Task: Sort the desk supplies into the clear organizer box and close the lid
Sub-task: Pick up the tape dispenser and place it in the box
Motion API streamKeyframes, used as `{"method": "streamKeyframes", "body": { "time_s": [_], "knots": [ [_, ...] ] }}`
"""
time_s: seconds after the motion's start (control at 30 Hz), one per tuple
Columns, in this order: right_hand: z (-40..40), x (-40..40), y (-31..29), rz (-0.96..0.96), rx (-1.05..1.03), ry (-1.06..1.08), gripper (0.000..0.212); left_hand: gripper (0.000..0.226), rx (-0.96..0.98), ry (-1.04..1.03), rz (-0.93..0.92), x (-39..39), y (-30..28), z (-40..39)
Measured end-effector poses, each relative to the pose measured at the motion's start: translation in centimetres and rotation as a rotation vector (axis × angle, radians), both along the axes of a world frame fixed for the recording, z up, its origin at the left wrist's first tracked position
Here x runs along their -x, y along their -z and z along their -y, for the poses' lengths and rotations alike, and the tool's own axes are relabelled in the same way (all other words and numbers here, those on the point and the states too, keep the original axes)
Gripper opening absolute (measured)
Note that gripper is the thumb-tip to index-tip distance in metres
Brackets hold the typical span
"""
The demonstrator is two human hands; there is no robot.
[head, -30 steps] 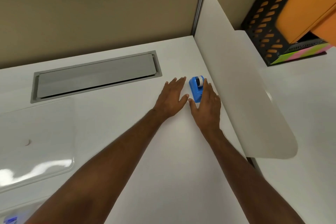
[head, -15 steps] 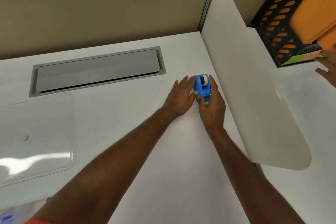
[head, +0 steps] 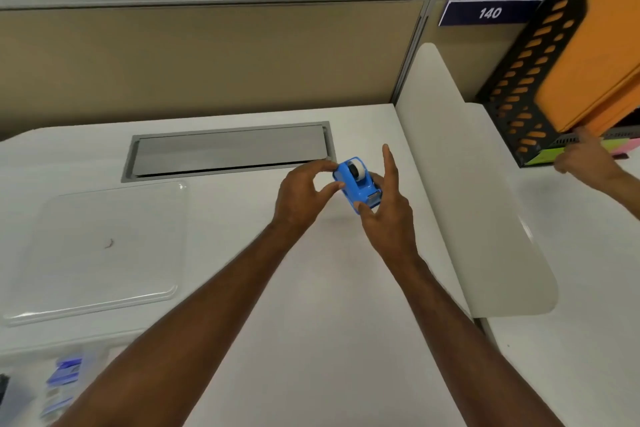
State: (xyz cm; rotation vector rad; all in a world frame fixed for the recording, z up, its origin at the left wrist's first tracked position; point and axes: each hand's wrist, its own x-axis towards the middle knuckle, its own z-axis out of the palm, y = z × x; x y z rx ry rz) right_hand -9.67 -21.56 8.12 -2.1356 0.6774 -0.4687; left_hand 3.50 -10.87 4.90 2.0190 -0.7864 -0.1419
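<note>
A small blue tape dispenser (head: 356, 185) with a white roll is lifted off the white desk (head: 311, 305). My right hand (head: 386, 215) holds it from below and the right, index finger pointing up. My left hand (head: 301, 198) pinches its left side with thumb and fingers. The clear lid (head: 97, 253) lies flat on the desk at the left. The clear organizer box (head: 52, 388) shows only partly at the bottom left corner, with blue and pale items inside.
A grey cable hatch (head: 228, 149) is set into the desk behind the hands. A white rounded divider panel (head: 474, 201) stands at the right. Beyond it, another person's hand (head: 585, 159) reaches at a black file rack (head: 530, 87) with orange folders.
Both hands closed in on the tape dispenser and raised it off the desk. The camera tilted up. Another person's hand came in at the right.
</note>
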Motion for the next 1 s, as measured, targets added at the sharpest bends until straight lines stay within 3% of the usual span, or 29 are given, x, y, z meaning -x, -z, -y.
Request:
{"method": "streamKeyframes", "body": {
  "time_s": [0.3,0.5,0.83,1.0],
  "knots": [
    [-7.5,1.2,-2.4,-0.098,0.0,-0.292,0.106,0.054,-0.125,0.036,0.056,-0.1,-1.9,-11.9],
    [-13.0,1.3,-3.2,-0.131,-0.009,-0.476,0.104,0.07,-0.19,0.168,-0.025,1.6,-2.7,-19.1],
    [-21.5,1.2,-3.5,-0.188,0.038,-0.742,0.097,0.054,-0.12,0.027,-0.014,4.2,-2.7,-30.6],
    [-26.3,0.9,-2.9,-0.164,0.129,-0.685,0.1,0.053,-0.087,-0.014,-0.038,4.9,-3.1,-36.9]
  ]
}}
